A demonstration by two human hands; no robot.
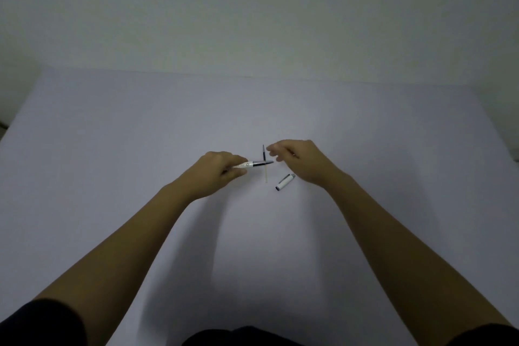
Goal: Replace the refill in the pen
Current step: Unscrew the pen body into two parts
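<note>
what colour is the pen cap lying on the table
White with a dark end, seen in the head view: the pen cap lies beside the right hand.

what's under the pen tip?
A loose refill lies on the table beneath the pen held by the left hand, crossing it. Where they cross, the refill is covered. Contact unclear.

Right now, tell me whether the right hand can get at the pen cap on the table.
Probably yes. The pen cap lies bare on the table just beside the empty right hand, with nothing between them. The left hand holds the pen clear of it.
</note>
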